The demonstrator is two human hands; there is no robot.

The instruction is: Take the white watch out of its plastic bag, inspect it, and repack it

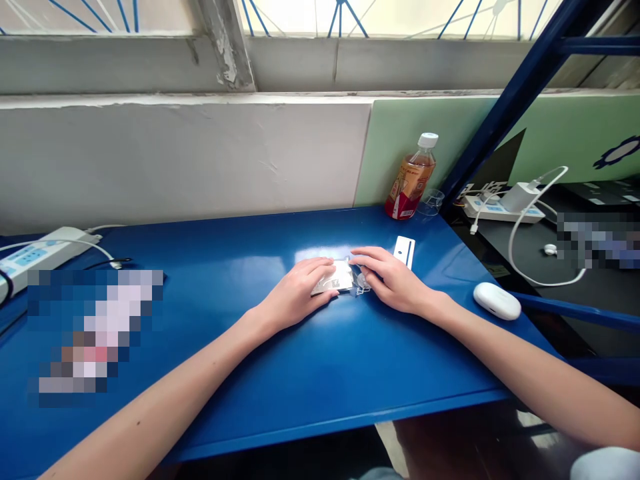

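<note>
A small flat silvery-white packet (336, 277) lies on the blue desk near its middle. My left hand (306, 285) grips it from the left, fingers across the top and thumb along the near edge. From the other side my right hand (390, 277) reaches in with bent fingers, their tips at the packet's right end. Beneath those fingers is a clear piece with a small chain (362, 285), partly covered. What the right fingertips hold is hidden. Just behind the right hand a white card with a dark stripe (405, 249) lies partly covered.
A drink bottle (411, 179) stands at the back right, beside a clear ring-shaped piece (431, 202). A white earphone case (497, 301) sits near the right edge. At left are a power strip (47, 253) and a blurred-out object (107, 327). A blue post (515, 100) rises at right.
</note>
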